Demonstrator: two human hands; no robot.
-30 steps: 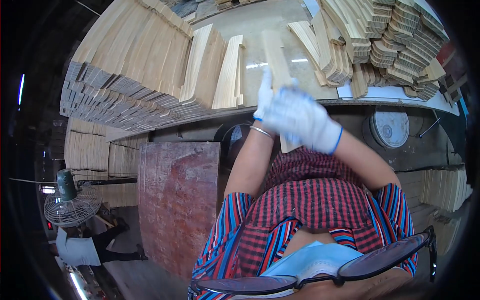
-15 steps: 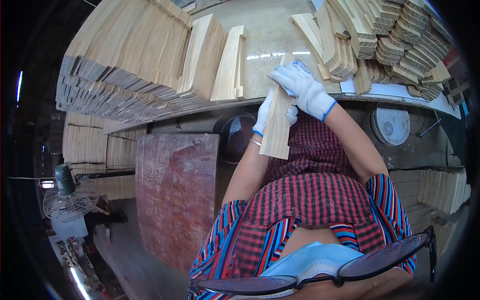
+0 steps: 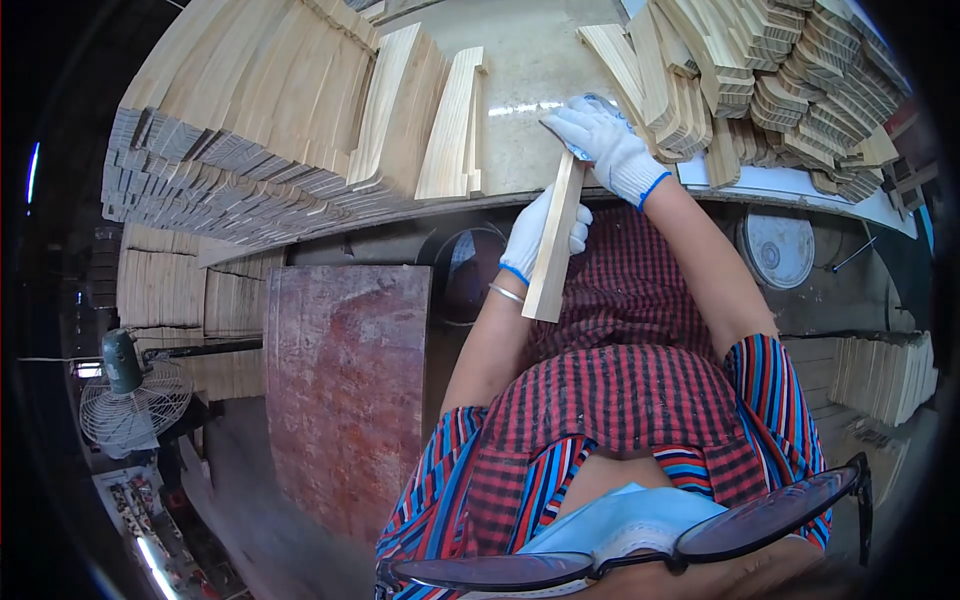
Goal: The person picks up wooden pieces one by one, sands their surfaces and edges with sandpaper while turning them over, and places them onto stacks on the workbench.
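Note:
My left hand (image 3: pixel 540 232), in a white knit glove with a blue cuff, is closed around a pale wooden piece (image 3: pixel 551 262). The piece slants from the bench edge toward my apron, with a narrow side facing up. Over its far end, my right hand (image 3: pixel 605 145), gloved the same way, is closed with its fingers bent across the wood. A thin, dark-edged sheet (image 3: pixel 563 146) shows under those fingers; its kind is unclear. The far tip of the wood is hidden by this hand. Left of my hands, a similar wooden piece (image 3: pixel 455 130) stands on the bench.
Large stacks of shaped wooden pieces (image 3: pixel 240 110) fill the bench's left side, and more curved ones (image 3: pixel 780 80) are piled at right. Below the bench are a reddish-brown board (image 3: pixel 345 370) and a round white lid (image 3: pixel 782 248). A fan (image 3: pixel 135 395) stands at far left.
The wooden piece has turned, from its broad face up to a narrow side up. My right hand has shifted slightly up, and more of my left hand now shows.

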